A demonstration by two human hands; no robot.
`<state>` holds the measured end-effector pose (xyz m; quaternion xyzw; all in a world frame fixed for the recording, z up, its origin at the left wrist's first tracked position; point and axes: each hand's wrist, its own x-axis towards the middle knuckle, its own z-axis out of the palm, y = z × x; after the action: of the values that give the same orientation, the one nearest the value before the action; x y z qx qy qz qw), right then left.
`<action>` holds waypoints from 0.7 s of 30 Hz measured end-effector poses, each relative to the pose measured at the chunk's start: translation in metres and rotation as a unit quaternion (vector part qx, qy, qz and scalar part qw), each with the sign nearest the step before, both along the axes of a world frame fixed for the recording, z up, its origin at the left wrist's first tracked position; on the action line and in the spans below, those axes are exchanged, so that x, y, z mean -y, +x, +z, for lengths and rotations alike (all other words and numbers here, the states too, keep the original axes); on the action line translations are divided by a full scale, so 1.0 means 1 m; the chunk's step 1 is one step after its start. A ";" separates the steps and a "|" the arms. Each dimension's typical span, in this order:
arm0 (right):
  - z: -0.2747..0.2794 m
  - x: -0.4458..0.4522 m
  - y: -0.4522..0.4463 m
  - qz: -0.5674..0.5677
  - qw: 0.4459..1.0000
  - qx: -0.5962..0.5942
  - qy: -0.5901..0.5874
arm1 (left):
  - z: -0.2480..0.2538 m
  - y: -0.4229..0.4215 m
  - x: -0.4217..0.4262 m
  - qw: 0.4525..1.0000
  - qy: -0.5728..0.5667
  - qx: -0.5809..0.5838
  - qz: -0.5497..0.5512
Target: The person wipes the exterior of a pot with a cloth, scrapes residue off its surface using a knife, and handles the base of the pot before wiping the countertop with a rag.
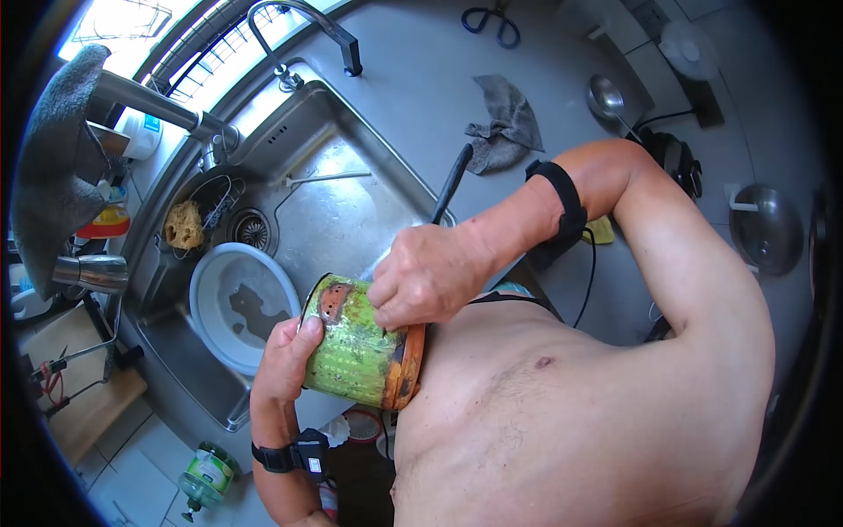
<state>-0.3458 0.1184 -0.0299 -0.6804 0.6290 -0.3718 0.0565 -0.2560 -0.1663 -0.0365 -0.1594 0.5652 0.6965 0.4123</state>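
A worn green can [351,347] with rust-orange patches and peeling paint is tilted on its side against the bare torso, over the sink's near edge. Its far rim is supported by my left hand [288,351], whose thumb presses on the outside while the other fingers are mostly hidden. My right hand [426,274] is closed in a fist against the can's upper side. Out of the top of that fist sticks a black handle [453,180]; the tool's working end is hidden, so its kind cannot be made out.
The steel sink [351,132] holds a grey-white basin [204,303] with some water and a sponge [184,225] in a corner caddy. A faucet [338,35] arches above. A grey cloth [507,123], scissors [492,22] and a ladle [606,95] lie on the counter. A soap bottle [208,474] stands lower left.
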 end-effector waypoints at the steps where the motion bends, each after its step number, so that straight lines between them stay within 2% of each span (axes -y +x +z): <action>1: 0.000 0.001 0.000 0.009 1.000 -0.001 0.002 | 0.002 -0.001 -0.001 1.000 0.000 0.000 0.005; 4: 0.011 0.003 0.004 0.034 0.999 0.022 0.010 | -0.003 -0.001 0.004 1.000 0.008 -0.003 -0.010; 8: 0.006 0.004 -0.013 -0.067 0.987 0.140 0.046 | 0.003 -0.001 -0.001 1.000 0.004 -0.005 0.008; 9: 0.001 0.003 -0.014 -0.067 0.986 0.153 0.022 | 0.002 0.001 0.000 1.000 0.000 -0.006 0.007; 15: -0.003 -0.003 -0.017 -0.078 0.956 0.274 0.063 | 0.000 -0.001 0.002 1.000 0.004 -0.005 0.004; 21: -0.005 -0.013 -0.021 -0.099 0.940 0.306 0.112 | -0.003 -0.002 0.003 1.000 0.006 0.000 0.009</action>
<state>-0.3671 0.1316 -0.0344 -0.4575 0.6828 -0.4930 0.2852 -0.2577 -0.1698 -0.0392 -0.1623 0.5594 0.7036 0.4070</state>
